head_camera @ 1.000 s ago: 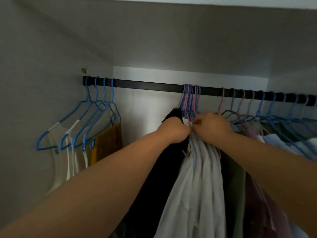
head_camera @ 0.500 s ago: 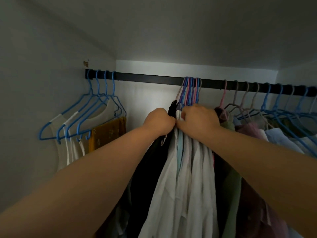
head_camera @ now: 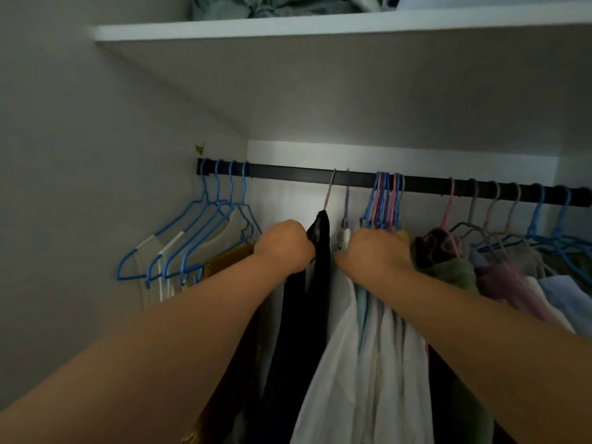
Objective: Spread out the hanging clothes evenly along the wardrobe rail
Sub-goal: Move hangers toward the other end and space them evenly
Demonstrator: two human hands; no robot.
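Black garment point(head_camera: 320, 251) hangs mid-rail point(head_camera: 288, 173), and I see my left hand point(head_camera: 285, 248) gripping it; my right hand point(head_camera: 373, 254) clutches the bunched white clothes point(head_camera: 368, 347) just right.

white shelf point(head_camera: 320, 25) above | crumpled grey-green fabric point(head_camera: 272, 6) on shelf | small brass bracket point(head_camera: 200, 149) on side wall

Rail point(head_camera: 288, 173) ran off right edge. Both hands' fingertips were buried in garments; folded items on shelf point(head_camera: 288, 27) were cropped at top.
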